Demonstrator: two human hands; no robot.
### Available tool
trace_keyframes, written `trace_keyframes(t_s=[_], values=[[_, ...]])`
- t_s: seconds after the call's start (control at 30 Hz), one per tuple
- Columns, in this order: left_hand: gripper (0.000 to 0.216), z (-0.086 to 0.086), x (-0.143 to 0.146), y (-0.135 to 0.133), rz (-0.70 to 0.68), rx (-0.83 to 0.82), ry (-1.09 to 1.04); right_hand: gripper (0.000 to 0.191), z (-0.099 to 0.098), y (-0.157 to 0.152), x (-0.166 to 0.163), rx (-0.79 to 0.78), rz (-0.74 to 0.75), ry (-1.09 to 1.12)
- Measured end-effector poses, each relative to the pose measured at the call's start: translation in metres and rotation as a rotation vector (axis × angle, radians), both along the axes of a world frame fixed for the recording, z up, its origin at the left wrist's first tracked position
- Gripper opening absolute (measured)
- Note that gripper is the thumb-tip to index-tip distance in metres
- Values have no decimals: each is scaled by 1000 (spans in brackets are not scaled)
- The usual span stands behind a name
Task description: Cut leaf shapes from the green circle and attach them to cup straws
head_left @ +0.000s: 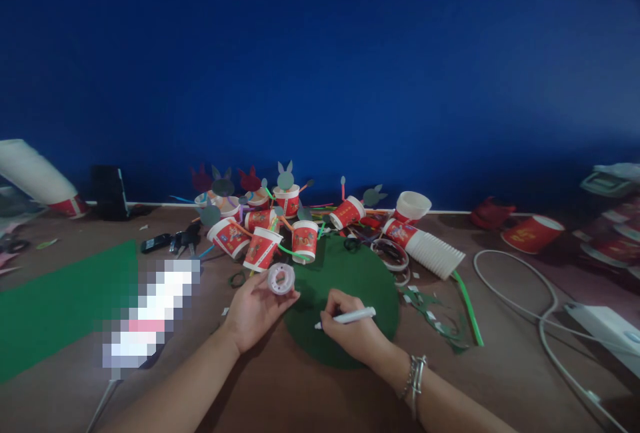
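dark green felt-like disc point(367, 273), lying flat on the brown floor point(280, 380) in front of the person, with both hands at its near-left edge. the right hand point(350, 334) is closed around a white marker point(354, 316), held nearly level with its tip pointing left and resting on or just above the disc; a metal bracelet point(416, 373) circles that wrist. the left hand point(254, 310), palm up just beside the disc's left rim, pinches a small clear roll of tape point(281, 278) between thumb and fingertips, the roll's open face turned toward the camera. just beyond the disc stands a cluster of red paper cups point(263, 246), some upright and some tipped, fitted with coloured straws and paper rabbit-ear shapes. to the right of the disc lies a toppled stack of white cups point(436, 254), with a green straw point(470, 306) and green paper scraps point(431, 313) beside it. a large green sheet point(60, 300) lies well apart at left, a bunch of keys point(183, 240) behind it, and a white cable point(525, 286) loops at right.
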State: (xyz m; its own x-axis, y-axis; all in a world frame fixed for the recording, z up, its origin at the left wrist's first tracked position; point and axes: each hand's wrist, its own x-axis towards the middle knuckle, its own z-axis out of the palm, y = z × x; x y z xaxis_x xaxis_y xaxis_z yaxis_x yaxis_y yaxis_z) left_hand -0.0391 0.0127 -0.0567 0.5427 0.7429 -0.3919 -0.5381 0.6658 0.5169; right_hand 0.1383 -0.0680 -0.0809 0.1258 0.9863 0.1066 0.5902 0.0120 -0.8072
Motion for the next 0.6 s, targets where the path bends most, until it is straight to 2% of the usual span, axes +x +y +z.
trace_keyframes(t_s=[0.6], values=[[24, 2, 2, 0, 22, -16, 0, 17, -4, 1, 1, -13, 11, 8]])
